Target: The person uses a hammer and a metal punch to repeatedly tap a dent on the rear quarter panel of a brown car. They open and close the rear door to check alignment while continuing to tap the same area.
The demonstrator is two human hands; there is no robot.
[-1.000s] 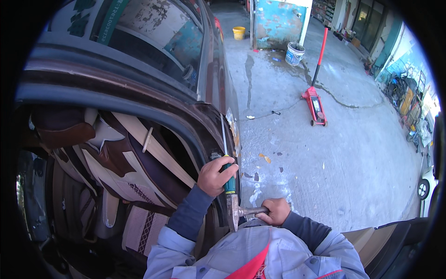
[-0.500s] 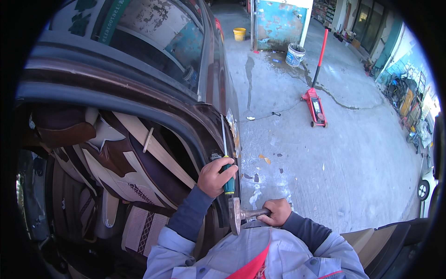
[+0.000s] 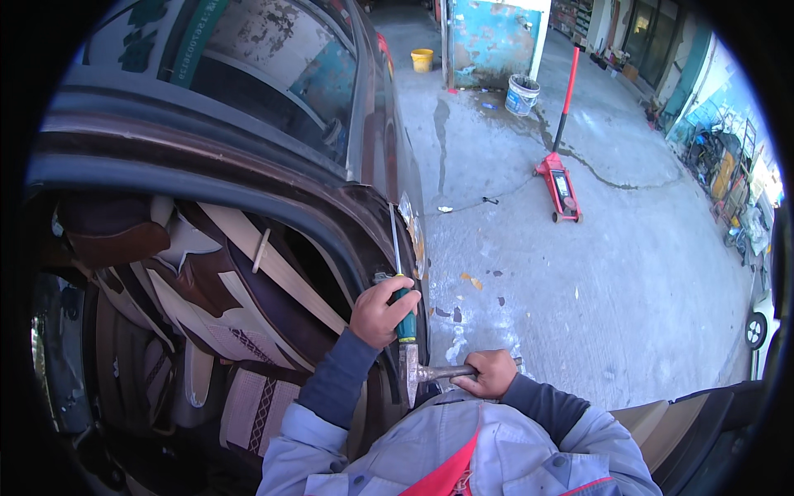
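Observation:
My left hand (image 3: 383, 314) grips a screwdriver with a green handle (image 3: 406, 326). Its long blade (image 3: 396, 240) points forward to a gap in the brown car's body (image 3: 379, 219), beside a patch of damaged paint (image 3: 413, 240). My right hand (image 3: 488, 372) holds a hammer by its shaft. The metal head (image 3: 410, 372) is at the handle's rear end, apparently touching it. An open doorway (image 3: 306, 197) in the car shows cream and brown seats (image 3: 198, 298).
A red floor jack (image 3: 560, 188), a yellow bucket (image 3: 422, 60) and a white bucket (image 3: 523, 95) stand on the concrete (image 3: 628, 273). Piled junk (image 3: 728, 182) lines the right wall; a white car (image 3: 757, 331) is at the right edge. A door panel (image 3: 662, 422) is at lower right.
The hammer head moved slightly down and right off the handle's end half a second ago and is back against it now. My left hand and the screwdriver look almost unmoved.

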